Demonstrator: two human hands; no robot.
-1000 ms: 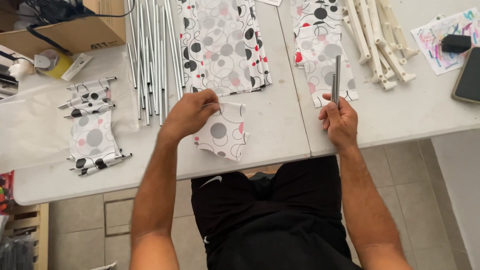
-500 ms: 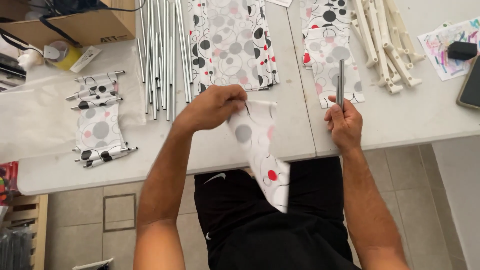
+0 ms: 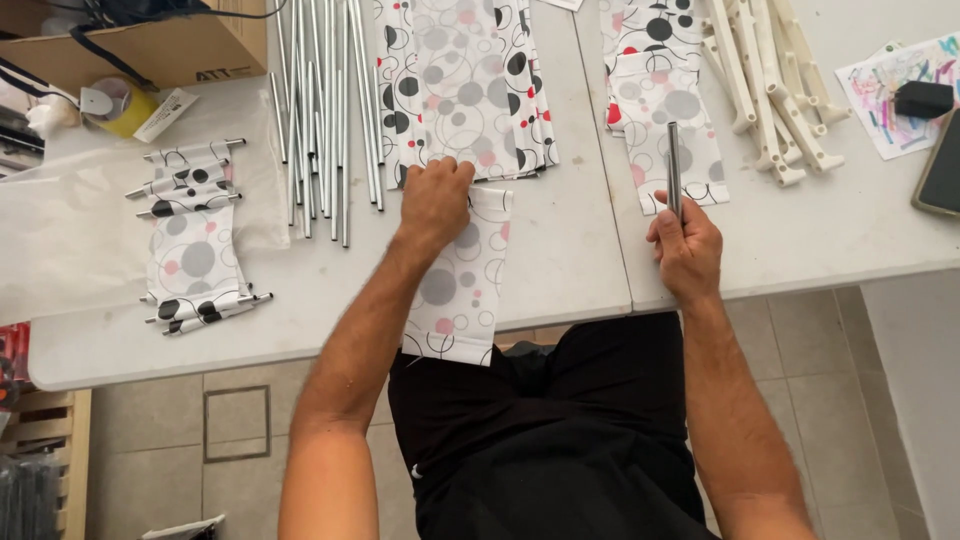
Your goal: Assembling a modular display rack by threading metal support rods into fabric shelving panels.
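My left hand [image 3: 435,200] pinches the top edge of a strip of white fabric with grey, black and red circles [image 3: 455,290]. The strip lies flat over the table's near edge and hangs down toward my lap. My right hand [image 3: 685,245] grips a thin metal rod [image 3: 674,165] that points away from me, its tip over another patterned piece [image 3: 670,120]. A stack of the same fabric [image 3: 465,80] lies just beyond my left hand.
A bundle of several metal rods [image 3: 320,110] lies left of the stack. Rolled fabric pieces on rods [image 3: 195,240] sit on clear plastic at the left. White plastic parts [image 3: 770,90], a phone [image 3: 940,175], a cardboard box [image 3: 150,45] and tape [image 3: 120,105] ring the white table [image 3: 570,260].
My left hand has lifted the folded fabric piece, let it unfold, and laid it stretched out flat over the table edge. My right hand has kept the rod nearly still.
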